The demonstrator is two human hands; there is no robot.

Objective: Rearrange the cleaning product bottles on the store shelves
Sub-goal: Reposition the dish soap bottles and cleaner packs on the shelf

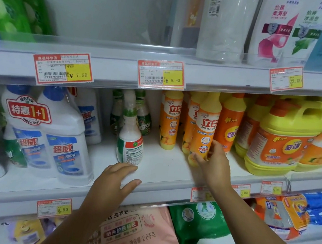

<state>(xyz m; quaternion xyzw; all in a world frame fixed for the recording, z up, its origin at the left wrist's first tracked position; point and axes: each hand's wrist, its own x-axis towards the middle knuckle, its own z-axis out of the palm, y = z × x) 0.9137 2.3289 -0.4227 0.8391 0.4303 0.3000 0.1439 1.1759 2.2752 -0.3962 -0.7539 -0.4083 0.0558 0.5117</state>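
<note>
"Which hand had the bottle?"

"The right hand [213,162], centre right of the frame. Its fingers and thumb were clamped round the lower part of a tilted orange bottle [205,126] marked 立白, at the front of the middle shelf [161,173]. The left hand [114,184] lay on the shelf's front edge, fingers loose and apart, holding nothing, just below a white-and-green bottle [130,138]."

"Other writing?"

"At left, white bottles [64,132] read 超威, with a 特惠1+1 sticker. At right, a yellow jug [284,137] read 奇强. The price tags above showed ¥7.90 [63,69], ¥8.90 [161,74] and 22.00 [286,78]."

"Anything unclear?"

"The tags' small print was blurred, the hand covered part of the 立白 label, and I couldn't tell whether that bottle's base touched the shelf."
</note>
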